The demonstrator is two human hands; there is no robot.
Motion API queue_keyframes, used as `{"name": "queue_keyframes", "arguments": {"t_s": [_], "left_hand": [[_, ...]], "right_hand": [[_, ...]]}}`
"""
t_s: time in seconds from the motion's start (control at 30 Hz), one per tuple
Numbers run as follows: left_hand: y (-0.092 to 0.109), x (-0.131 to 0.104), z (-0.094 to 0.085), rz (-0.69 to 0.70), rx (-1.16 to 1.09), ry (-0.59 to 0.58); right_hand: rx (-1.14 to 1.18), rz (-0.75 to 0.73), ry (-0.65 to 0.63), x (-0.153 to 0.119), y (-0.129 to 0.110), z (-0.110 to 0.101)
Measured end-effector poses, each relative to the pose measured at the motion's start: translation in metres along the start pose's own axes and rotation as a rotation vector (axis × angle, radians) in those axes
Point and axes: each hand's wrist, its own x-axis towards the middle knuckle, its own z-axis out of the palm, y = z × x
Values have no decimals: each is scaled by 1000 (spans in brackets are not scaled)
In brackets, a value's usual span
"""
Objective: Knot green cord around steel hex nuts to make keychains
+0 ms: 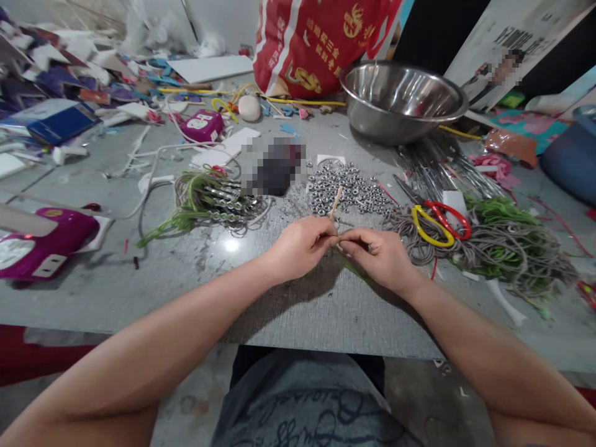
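Over the table's middle my left hand (302, 248) and my right hand (379, 254) meet, fingertips pinched together. From my left hand's fingers a thin wooden stick (336, 200) points up and away. Below my right hand's fingertips trails a thin green cord (352, 267); the point where the fingers grip is too small to make out. Just beyond the hands lies a spread of small silver metal rings (347, 186), which look like nuts. To the right, scissors (440, 225) with red and yellow handles rest on a heap of grey and green cords (507, 248).
At the left lies a bundle of cords with metal pieces (209, 198). A purple device (49, 242) sits at the table's left. Behind are a steel bowl (403, 118), a red bag (302, 49) and a blurred dark object (274, 167). Scraps (88, 68) crowd the far left.
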Motion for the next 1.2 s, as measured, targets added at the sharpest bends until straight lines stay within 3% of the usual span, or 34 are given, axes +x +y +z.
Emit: {"name": "queue_keyframes", "arguments": {"t_s": [0.33,0.63,1.2], "left_hand": [[-6,4,-13,15,187,-162],[-9,1,-11,40,372,-305],[-11,-1,-7,4,400,-359]], "right_hand": [[-164,-123,-25,3,8,-3],[-327,-186,-165,6,11,-8],[-367,-200,-173,4,13,0]]}}
